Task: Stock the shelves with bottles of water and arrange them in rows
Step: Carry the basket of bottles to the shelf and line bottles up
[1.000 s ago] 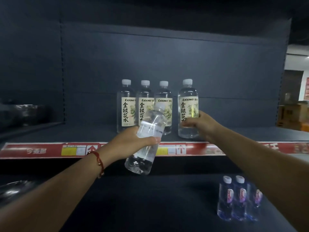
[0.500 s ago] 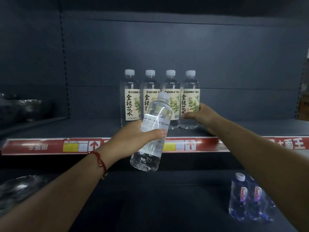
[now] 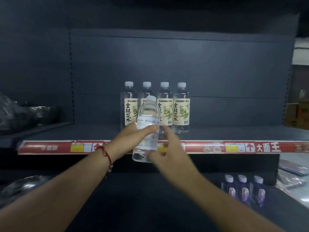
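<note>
In front of the row of four labelled bottles (image 3: 155,106) standing upright at the back of the shelf (image 3: 234,133), the left hand (image 3: 133,139) has its grip closed round the middle of a clear water bottle (image 3: 147,129), fingers curled over its label. This bottle is nearly upright, cap at the top, its long axis running up and down, its base hanging lower than the shelf's red price strip (image 3: 217,147) and just before it. From the grip, the row lies straight behind and slightly higher. The right hand (image 3: 168,148), blurred, is just beside the held bottle's lower half, fingers loosely spread, holding nothing; contact cannot be told. Either hand is about equally near the row. Likely next: lift the bottle over the strip and stand it before the row
</note>
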A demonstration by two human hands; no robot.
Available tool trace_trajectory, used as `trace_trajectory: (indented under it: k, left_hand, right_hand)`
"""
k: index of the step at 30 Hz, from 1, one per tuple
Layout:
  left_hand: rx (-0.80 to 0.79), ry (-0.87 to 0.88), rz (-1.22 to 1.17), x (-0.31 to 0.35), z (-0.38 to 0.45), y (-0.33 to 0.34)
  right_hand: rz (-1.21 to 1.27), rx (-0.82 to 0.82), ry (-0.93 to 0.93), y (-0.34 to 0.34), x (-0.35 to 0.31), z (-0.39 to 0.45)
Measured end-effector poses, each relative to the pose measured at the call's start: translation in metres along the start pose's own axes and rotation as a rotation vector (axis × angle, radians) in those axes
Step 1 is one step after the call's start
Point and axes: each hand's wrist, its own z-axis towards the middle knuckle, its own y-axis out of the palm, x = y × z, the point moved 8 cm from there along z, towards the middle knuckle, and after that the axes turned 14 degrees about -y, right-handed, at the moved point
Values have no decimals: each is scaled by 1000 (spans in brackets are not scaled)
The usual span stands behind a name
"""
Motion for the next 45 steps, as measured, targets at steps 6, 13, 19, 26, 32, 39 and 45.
trace_trajectory:
  k: [6,13,19,26,32,39,45]
  left_hand:
    - [21,-96,-126,20,-26,20]
    - [-134,-67,-392,40,-46,32]
    - [-319,-101,-511,51,-49,81]
    - [-32,-39,-408,64,-34,92]
    - [133,232,80,90,-18,91]
    - [189,267,997,31,28,116]
    - [380,391,1043,18,33,123]
  right_hand:
    - [-366,-12,43,19,-14,-17]
    - [476,215,139,-62,-3,-22]
    - [1120,42,369,-69,11,-48]
    - [73,-141,157,-102,-6,-27]
    - [-143,-39,118,-138,39,13]
    - [-65,78,134,-176,85,62]
    - [-73,93,285,-177,140,76]
